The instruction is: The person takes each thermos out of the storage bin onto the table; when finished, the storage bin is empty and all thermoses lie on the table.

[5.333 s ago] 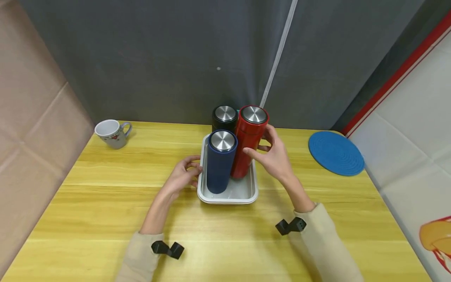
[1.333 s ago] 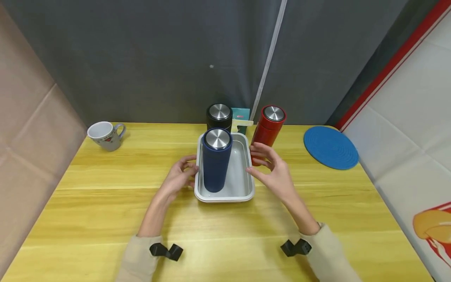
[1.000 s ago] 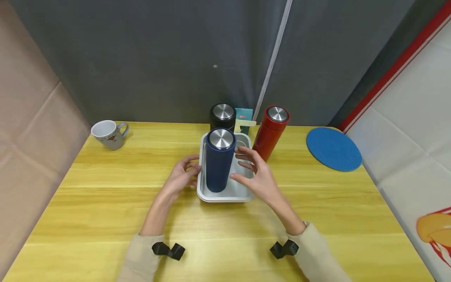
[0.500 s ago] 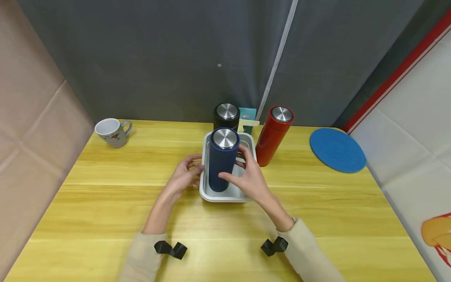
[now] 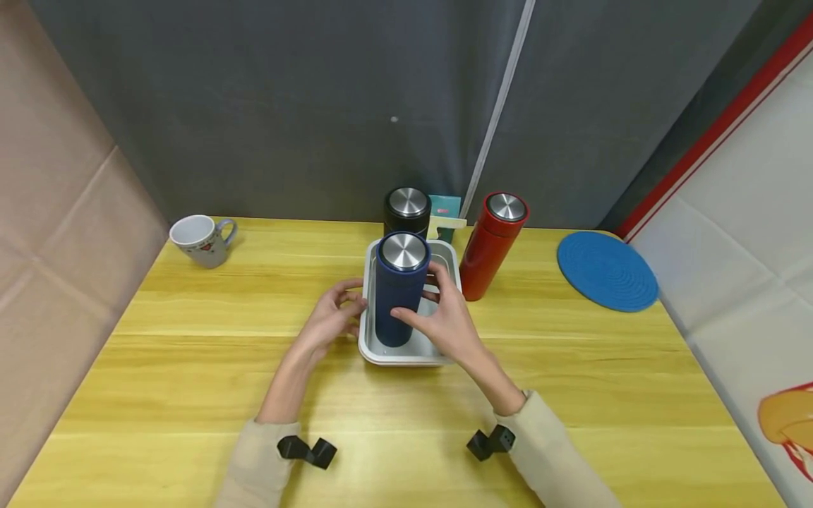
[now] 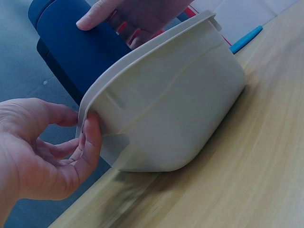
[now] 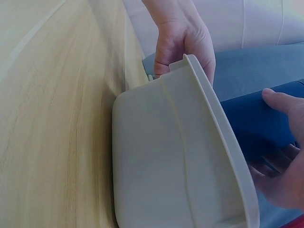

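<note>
A dark blue thermos flask (image 5: pixel 400 296) with a brushed-steel lid stands upright in a pale grey plastic tub (image 5: pixel 406 358). My right hand (image 5: pixel 447 321) grips the flask from the right, thumb across its front and fingers behind it; the right wrist view shows the same hold on the blue flask (image 7: pixel 256 121). At the tub's left side, my left hand (image 5: pixel 333 314) holds the rim between thumb and fingers, seen closer on the tub (image 6: pixel 166 104) in the left wrist view. A red thermos flask (image 5: pixel 492 250) stands on the table just right of the tub.
A black thermos flask (image 5: pixel 406 212) stands behind the blue one, its lower part hidden. Beside it are a teal box (image 5: pixel 447 206) and a pale yellow item (image 5: pixel 447 222). A patterned mug (image 5: pixel 206 243) sits back left, a round blue mat (image 5: pixel 606 271) back right. A grey curtain hangs behind.
The red flask has gone from inside the tub to the table on the right. My right hand let go of it, moved left and took hold of the blue flask. My left hand stayed.
</note>
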The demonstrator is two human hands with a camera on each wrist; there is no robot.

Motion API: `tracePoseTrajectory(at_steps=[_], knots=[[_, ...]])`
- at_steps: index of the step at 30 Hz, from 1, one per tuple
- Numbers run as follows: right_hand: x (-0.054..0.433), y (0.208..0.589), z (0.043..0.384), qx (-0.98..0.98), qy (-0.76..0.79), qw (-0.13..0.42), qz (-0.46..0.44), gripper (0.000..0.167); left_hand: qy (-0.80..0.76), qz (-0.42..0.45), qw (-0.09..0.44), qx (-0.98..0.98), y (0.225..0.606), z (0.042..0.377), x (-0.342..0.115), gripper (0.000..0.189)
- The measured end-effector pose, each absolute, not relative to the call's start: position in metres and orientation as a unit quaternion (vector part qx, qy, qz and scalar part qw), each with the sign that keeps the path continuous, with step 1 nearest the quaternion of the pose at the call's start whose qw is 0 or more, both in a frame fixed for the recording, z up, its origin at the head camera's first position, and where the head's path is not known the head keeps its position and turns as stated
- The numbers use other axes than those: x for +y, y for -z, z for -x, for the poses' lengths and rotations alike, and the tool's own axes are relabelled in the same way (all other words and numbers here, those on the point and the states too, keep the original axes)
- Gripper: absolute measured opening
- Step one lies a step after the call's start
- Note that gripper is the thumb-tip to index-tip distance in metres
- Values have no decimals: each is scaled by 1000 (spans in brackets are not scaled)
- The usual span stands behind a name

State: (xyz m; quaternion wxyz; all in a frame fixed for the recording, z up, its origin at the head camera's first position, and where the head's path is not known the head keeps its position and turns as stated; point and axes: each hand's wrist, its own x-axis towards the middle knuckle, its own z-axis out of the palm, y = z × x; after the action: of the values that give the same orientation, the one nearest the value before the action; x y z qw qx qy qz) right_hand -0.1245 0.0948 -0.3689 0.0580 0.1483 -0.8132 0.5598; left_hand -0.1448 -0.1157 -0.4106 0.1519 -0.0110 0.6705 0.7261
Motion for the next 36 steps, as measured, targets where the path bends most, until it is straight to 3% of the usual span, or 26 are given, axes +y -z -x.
tracePoseTrajectory(at_steps=[36], knots=[[112, 351, 120, -795, -573, 113, -163, 71, -724, 8, 154, 672, 412, 147, -116, 49]])
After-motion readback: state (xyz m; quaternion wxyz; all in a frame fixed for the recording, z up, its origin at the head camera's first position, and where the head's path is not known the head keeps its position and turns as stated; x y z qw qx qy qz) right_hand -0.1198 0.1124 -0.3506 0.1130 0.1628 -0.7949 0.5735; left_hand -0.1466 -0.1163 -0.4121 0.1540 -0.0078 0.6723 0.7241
